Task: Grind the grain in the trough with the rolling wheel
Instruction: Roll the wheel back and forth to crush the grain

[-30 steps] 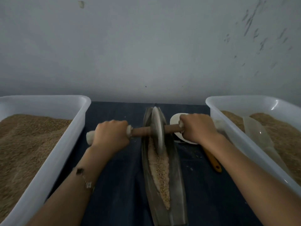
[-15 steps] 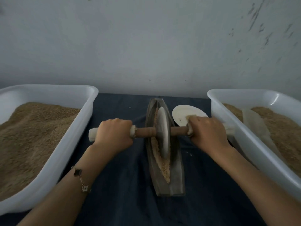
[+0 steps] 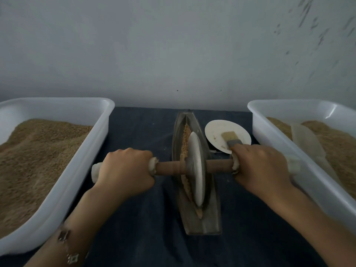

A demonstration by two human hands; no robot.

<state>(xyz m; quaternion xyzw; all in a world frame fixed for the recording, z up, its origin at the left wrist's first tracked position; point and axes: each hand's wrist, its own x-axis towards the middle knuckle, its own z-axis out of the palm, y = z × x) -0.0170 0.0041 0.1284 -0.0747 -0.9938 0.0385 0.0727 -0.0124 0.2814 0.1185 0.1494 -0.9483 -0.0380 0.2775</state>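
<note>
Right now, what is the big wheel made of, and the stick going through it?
The wheel looks like metal or maybe stone: grey, smooth, dull sheen, thin edge. The stick looks like wood: brown and matte, with pale padded wrapping where each hand grips it.

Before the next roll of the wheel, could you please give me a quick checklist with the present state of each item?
1. Left hand grips its handle end: ok.
2. Right hand grips the other end: ok.
3. Wheel stands in the trough: ok.
4. Grain lies in the groove: ok.
5. Brush on the plate, outside the trough: ok.
6. Trough is steady on the cloth: cannot tell.
</note>
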